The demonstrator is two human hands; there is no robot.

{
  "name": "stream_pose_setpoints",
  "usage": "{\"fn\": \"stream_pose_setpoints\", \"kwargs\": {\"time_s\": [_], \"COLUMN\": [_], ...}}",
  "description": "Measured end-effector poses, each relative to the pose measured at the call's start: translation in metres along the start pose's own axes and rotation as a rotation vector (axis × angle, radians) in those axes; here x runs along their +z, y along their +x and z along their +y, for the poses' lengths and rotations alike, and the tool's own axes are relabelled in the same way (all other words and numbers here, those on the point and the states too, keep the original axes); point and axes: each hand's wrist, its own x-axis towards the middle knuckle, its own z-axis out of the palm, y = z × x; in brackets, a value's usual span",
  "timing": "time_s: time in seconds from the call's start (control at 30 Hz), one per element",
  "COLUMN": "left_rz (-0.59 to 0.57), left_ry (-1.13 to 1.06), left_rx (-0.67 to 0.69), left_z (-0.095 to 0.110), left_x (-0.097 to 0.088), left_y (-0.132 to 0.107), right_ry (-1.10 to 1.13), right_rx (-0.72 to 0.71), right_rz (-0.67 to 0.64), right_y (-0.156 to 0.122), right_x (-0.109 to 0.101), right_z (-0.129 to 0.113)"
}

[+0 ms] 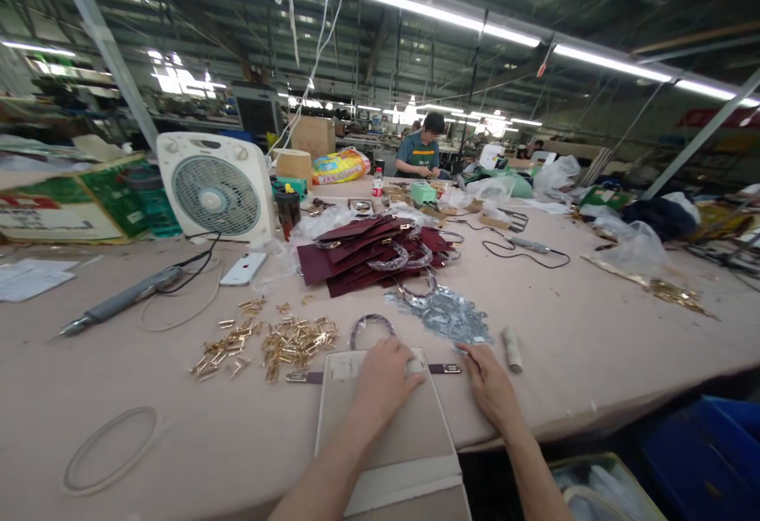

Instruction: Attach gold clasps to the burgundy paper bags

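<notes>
My left hand (pixel 383 382) rests on the beige inner side of a bag panel (pixel 409 434), thumb apart from the fingers. A dark round handle (pixel 372 321), wrapped in clear film, arches from the panel's far edge. Maroon straps with gold metal ends stick out both sides; the right strap (pixel 445 368) points toward my right hand (pixel 490 390). That hand's fingertips are pinched together at the near edge of a pile of small silver metal plates (pixel 448 313); what they hold is too small to make out. Loose gold fittings (pixel 300 340) lie left of the panel.
A stack of maroon bag pieces (pixel 362 256) lies beyond the panel. A grey roll (pixel 511 349) stands right of my right hand. At left are a corded grey tool (pixel 119 303), white phone (pixel 243 268) and box fan (pixel 217 188). A co-worker (pixel 419 149) sits across the table.
</notes>
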Motion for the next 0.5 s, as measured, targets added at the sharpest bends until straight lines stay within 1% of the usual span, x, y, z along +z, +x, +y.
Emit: {"fn": "stream_pose_setpoints", "kwargs": {"time_s": [0.1,0.17,0.23,0.3,0.37,0.43,0.5], "left_rz": [-0.013,-0.013,-0.009,-0.001,0.007,0.013,0.020], "left_ry": [-0.009,0.002,0.029,0.070,0.115,0.155,0.180], "left_rx": [-0.013,-0.001,0.019,0.043,0.071,0.087,0.093], "left_z": [0.000,0.000,0.001,0.003,0.005,0.005,0.006], "left_x": [0.000,-0.001,-0.002,-0.002,-0.001,0.001,0.003], "left_y": [0.003,0.003,0.001,0.000,-0.001,-0.002,-0.001], "right_ry": [0.100,0.193,0.320,0.476,0.607,0.670,0.664], "right_rx": [0.027,0.097,0.183,0.241,0.260,0.266,0.260], "right_rz": [0.075,0.142,0.177,0.177,0.157,0.127,0.107], "right_y": [-0.001,-0.002,-0.003,-0.004,-0.003,-0.002,-0.001], "right_x": [-0.003,-0.003,0.002,0.012,0.025,0.038,0.048], "right_z": [-0.006,-0.017,-0.032,-0.049,-0.065,-0.076,-0.082]}}
